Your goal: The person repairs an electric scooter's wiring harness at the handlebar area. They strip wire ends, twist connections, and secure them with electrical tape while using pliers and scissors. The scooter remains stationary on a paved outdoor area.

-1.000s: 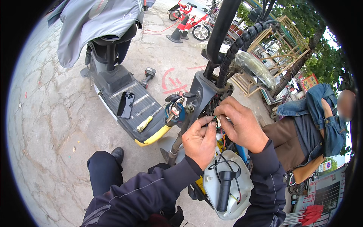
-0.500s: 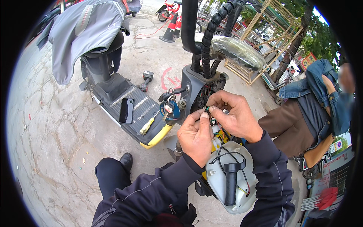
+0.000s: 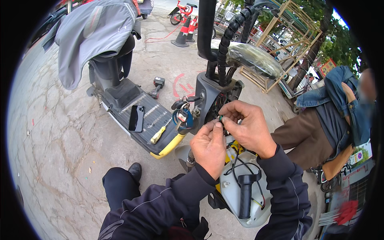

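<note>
My left hand [image 3: 209, 147] and my right hand [image 3: 249, 127] meet fingertip to fingertip in front of the scooter's opened steering column [image 3: 209, 93]. Both pinch thin wires [image 3: 221, 119], one with a green covering; the exact ends are hidden by my fingers. Below my hands, a white scooter panel [image 3: 227, 200] carries a black handlebar grip [image 3: 245, 196] with black cables trailing from it. A bunch of keys [image 3: 183, 114] with a blue tag hangs at the column, left of my left hand.
On the scooter's footboard lie a black phone [image 3: 137, 118] and a yellow-handled screwdriver [image 3: 159, 134]. A cordless drill [image 3: 157, 87] stands on the ground beyond it. A grey jacket [image 3: 94, 36] drapes the seat. At the right a person [image 3: 320, 116] sits close by. Traffic cones [image 3: 183, 33] stand farther off.
The whole view has shifted slightly, with the scooter appearing a little lower and to the right. My fingers stay pinched together, and the green-covered wire shows a bit differently between them.
</note>
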`<state>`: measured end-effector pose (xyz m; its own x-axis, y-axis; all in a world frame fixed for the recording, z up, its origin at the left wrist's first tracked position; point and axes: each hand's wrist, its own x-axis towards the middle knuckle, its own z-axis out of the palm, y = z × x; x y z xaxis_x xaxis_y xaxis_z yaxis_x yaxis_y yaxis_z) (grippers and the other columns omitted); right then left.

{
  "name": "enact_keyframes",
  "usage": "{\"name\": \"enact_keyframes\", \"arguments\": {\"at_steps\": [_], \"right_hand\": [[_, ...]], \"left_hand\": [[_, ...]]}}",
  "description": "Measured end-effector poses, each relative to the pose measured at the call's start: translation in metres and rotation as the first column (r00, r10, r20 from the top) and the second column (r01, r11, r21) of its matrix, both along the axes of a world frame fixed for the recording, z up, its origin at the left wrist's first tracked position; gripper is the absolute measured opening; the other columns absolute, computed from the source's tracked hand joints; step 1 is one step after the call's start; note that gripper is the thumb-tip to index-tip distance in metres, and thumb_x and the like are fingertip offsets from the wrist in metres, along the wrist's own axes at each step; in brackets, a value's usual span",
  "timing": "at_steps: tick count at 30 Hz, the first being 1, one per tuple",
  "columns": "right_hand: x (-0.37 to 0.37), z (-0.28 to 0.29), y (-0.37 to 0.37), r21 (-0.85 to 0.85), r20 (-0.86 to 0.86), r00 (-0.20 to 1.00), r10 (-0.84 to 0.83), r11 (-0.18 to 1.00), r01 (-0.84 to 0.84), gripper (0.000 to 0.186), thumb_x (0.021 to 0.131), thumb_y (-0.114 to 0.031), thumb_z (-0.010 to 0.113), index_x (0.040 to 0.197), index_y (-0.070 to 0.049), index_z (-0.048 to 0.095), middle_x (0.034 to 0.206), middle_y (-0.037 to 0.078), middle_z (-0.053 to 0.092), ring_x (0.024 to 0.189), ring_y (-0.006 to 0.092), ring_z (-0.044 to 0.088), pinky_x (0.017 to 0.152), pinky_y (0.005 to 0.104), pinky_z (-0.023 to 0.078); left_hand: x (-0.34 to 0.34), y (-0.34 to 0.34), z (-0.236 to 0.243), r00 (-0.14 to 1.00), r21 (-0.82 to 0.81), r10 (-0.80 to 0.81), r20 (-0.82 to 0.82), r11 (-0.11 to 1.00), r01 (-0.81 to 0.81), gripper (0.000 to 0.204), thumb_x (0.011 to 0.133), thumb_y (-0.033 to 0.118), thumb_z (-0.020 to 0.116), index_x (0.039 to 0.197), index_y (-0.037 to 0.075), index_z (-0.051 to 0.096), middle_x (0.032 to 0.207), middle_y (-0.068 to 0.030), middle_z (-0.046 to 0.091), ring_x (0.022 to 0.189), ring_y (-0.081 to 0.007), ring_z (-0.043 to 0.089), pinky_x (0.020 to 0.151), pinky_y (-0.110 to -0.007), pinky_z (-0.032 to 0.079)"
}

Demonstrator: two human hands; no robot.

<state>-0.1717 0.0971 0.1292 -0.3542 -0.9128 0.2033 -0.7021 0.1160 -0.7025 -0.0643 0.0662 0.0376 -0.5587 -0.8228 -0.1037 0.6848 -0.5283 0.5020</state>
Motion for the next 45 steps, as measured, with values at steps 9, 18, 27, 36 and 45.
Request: {"name": "enact_keyframes", "arguments": {"at_steps": [9,18,27,36,45], "right_hand": [[0.009,-0.002,-0.001,-0.033,0.038,0.995,-0.089,0.995,0.090,0.041,0.089,0.001,0.070,0.129,0.007,0.065,0.087,0.002,0.070,0.075,0.0050,0.060,0.068,0.0232,0.050],[0.011,-0.007,-0.006,-0.052,0.152,0.975,-0.165,0.983,0.175,0.049,0.085,0.003,0.069,0.132,0.011,0.058,0.086,0.005,0.070,0.072,0.0075,0.064,0.066,0.0247,0.053],[0.011,-0.006,0.001,-0.051,0.215,0.955,-0.203,0.975,0.218,0.043,0.091,0.008,0.065,0.133,0.011,0.055,0.093,0.006,0.068,0.076,0.0069,0.061,0.066,0.0236,0.052],[0.006,-0.009,0.003,-0.042,0.270,0.948,-0.166,0.982,0.184,0.044,0.095,0.005,0.069,0.136,0.009,0.054,0.099,0.007,0.070,0.080,0.0073,0.062,0.069,0.0231,0.051],[0.004,-0.010,0.006,-0.067,0.244,0.957,-0.155,0.982,0.176,0.037,0.096,0.007,0.068,0.131,0.009,0.057,0.101,0.009,0.073,0.083,0.0077,0.065,0.071,0.0238,0.054]], "left_hand": [[0.000,-0.001,-0.001,0.999,0.010,-0.045,-0.012,0.999,0.045,0.024,0.112,0.019,0.062,0.124,-0.001,0.068,0.067,0.0027,0.055,0.051,-0.0040,0.043,0.046,-0.023,0.033],[0.008,-0.006,-0.007,0.994,-0.095,-0.104,0.031,0.990,0.106,0.031,0.113,0.016,0.057,0.136,-0.004,0.067,0.066,-0.0020,0.058,0.051,-0.0076,0.045,0.049,-0.024,0.038],[0.025,0.007,-0.010,0.981,-0.265,-0.165,0.104,0.946,0.187,0.042,0.115,0.016,0.052,0.151,-0.005,0.058,0.073,-0.0062,0.066,0.056,-0.0070,0.052,0.055,-0.023,0.044],[0.020,0.002,-0.010,0.970,-0.262,-0.221,0.102,0.935,0.240,0.046,0.115,0.016,0.051,0.158,0.000,0.053,0.072,-0.0074,0.067,0.056,-0.0075,0.053,0.054,-0.023,0.044],[0.019,-0.007,-0.003,0.955,-0.258,-0.269,0.126,0.921,0.294,0.047,0.114,0.013,0.049,0.159,-0.003,0.049,0.067,-0.0057,0.064,0.048,-0.0078,0.052,0.049,-0.025,0.045]]}}
